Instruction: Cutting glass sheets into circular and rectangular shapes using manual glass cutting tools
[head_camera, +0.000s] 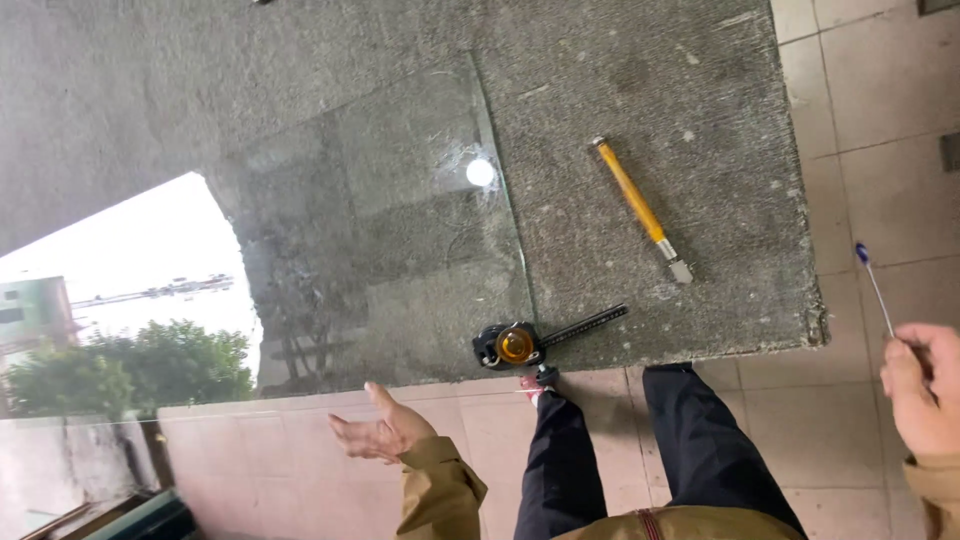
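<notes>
My left hand (378, 432) is open, palm turned up, just below the near edge of a large glass sheet (330, 250) that lies flat on a grey felt-covered table (650, 90) and reflects sky and trees. My right hand (922, 385) is at the right edge of the view, closed on a thin pen (873, 284) with a blue tip pointing up. A black and orange circle-cutting tool (520, 342) with a ribbed black rod rests on the table's near edge by the glass corner. A yellow-handled glass cutter (640, 208) lies diagonally on the felt to the right.
My dark trouser legs (700, 450) stand against the table's front edge on a pale tiled floor (880, 150). A bright lamp reflection (480, 172) shows on the glass. The table's right edge ends near the tiles.
</notes>
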